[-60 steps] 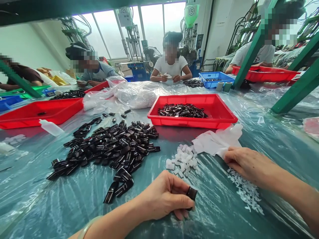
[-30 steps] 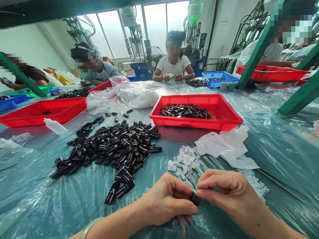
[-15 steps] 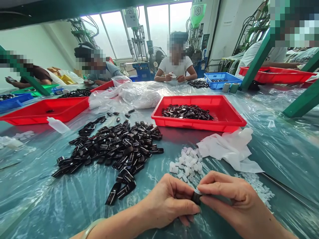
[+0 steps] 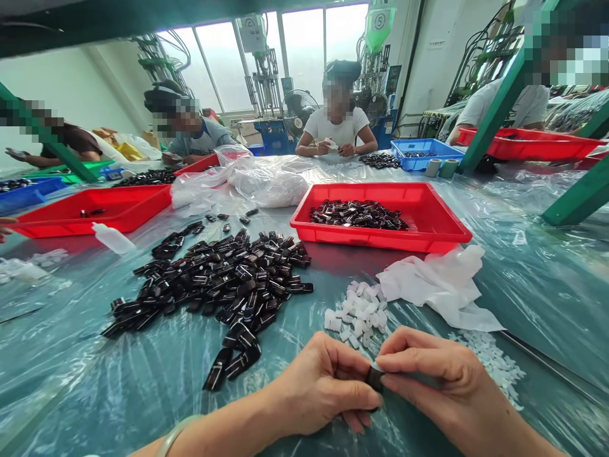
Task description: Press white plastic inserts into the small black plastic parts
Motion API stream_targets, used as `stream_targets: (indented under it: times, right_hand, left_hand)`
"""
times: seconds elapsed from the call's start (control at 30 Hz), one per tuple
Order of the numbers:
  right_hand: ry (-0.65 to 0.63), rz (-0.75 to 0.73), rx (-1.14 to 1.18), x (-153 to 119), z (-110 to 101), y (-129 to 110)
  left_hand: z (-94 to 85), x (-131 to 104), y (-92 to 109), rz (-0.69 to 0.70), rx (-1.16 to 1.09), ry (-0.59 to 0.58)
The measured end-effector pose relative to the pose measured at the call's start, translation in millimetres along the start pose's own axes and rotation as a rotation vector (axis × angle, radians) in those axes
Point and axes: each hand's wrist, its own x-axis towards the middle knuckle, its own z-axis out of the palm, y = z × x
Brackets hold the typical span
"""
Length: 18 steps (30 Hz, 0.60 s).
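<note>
Teal table [image 4: 162, 374], hands [image 4: 328, 384] [image 4: 442, 377] now together, black piece [image 4: 375, 379] between

The right hand [image 4: 440, 371], earlier at the crumpled white cloth [image 4: 435, 285], is now pinching the small black piece [image 4: 375, 379]; a co-worker's hand [image 4: 4, 230] is appearing beside the left red plastic tray [image 4: 118, 219].

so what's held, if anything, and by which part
The left hand holds a small dark piece by its left end; the right hand pinches at the other.
</note>
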Motion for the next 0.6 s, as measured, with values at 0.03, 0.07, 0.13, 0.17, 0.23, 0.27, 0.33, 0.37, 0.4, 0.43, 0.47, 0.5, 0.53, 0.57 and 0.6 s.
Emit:
stream_targets:
  times: [0.03,0.07,0.13,0.17,0.23,0.27,0.33,0.37,0.4,0.43,0.47,0.5,0.53,0.57,0.6]
  right_hand:
    - [-0.003,0.003,0.004,0,0,0]
    - [-0.003,0.009,0.009,0,0,0]
    - [-0.007,0.029,0.019,1,0,0]
    - [-0.013,0.039,0.025,1,0,0]
    - [-0.021,0.051,0.047,2,0,-1]
    - [-0.021,0.058,0.064,2,0,-1]
    - [-0.009,0.077,0.103,1,0,0]
    - [0.006,0.095,0.115,1,0,1]
    - [0.027,0.118,0.124,0,0,2]
    - [0.050,0.143,0.131,0,0,3]
    - [0.070,0.170,0.136,0,-1,4]
    - [0.089,0.197,0.138,0,-1,5]
    - [0.101,0.222,0.136,1,-2,6]
    - [0.107,0.240,0.130,2,-3,7]
    - [0.111,0.250,0.118,3,-4,7]
  left_hand:
    - [0.0,0,0,0.001,0.006,0.002]
    - [0.0,0,0,0.002,0.011,0.003]
    - [-0.1,0,0,0.005,0.020,0.004]
    - [-0.2,0,0,0.004,0.022,0.003]
    - [-0.7,0,0,0.002,0.019,-0.002]
    - [-0.9,0,1,0.002,0.015,-0.004]
    - [-1.5,0,2,0.001,-0.002,-0.007]
    - [-1.7,0,3,0.004,-0.010,-0.005]
    - [-1.9,0,4,0.011,-0.013,0.000]
    - [-2.0,0,5,0.019,-0.013,0.007]
    - [-2.1,0,6,0.027,-0.009,0.013]
    - [-2.3,1,7,0.034,-0.004,0.023]
    - [-2.7,1,8,0.041,0.001,0.034]
    - [-3.2,0,10,0.047,0.008,0.043]
    - [-3.9,0,12,0.056,0.014,0.055]
